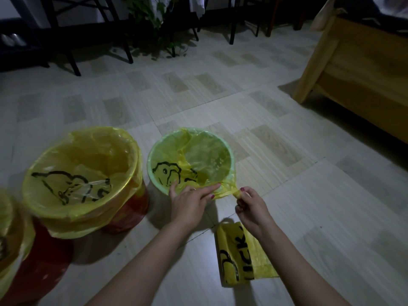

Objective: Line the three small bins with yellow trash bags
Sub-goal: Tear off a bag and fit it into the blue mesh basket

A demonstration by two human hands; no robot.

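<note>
A small green bin stands on the floor at centre with a yellow trash bag spread inside it and over its rim. My left hand presses the bag against the bin's near rim. Just right of the rim, my right hand pinches a gathered, twisted tail of the same bag. A red bin to the left wears a yellow bag folded over its rim. A second red bin, also lined in yellow, is cut off at the bottom left.
A folded pack of yellow bags lies on the tiled floor under my right forearm. A wooden bed frame fills the right side. Dark chair legs and a potted plant stand at the back.
</note>
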